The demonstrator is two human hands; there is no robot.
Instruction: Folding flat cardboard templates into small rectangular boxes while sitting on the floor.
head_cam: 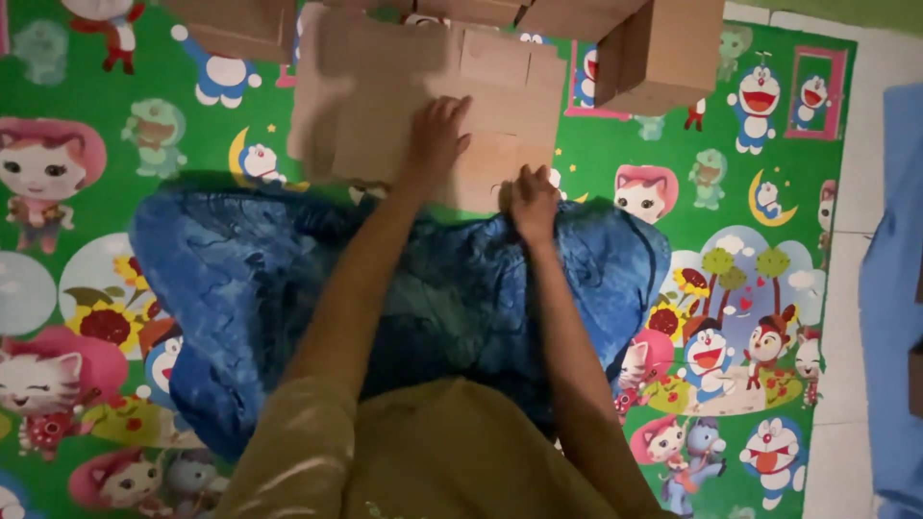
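Observation:
A flat piece of brown cardboard point(385, 86), an unfolded box blank with flaps, lies on the floor mat in front of me. My left hand point(437, 135) rests palm down on it with fingers spread. My right hand point(532, 202) is curled at the cardboard's near edge, fingers pinching the edge or a flap there. Both forearms reach out over my lap, which is covered by a blue tie-dyed cloth point(288, 288).
Folded cardboard boxes point(663, 48) stand at the back right, with more point(240, 24) at the back left. A green cartoon-printed mat point(750, 288) covers the floor. White tiles point(846, 288) and a blue cloth point(894, 288) lie at the right.

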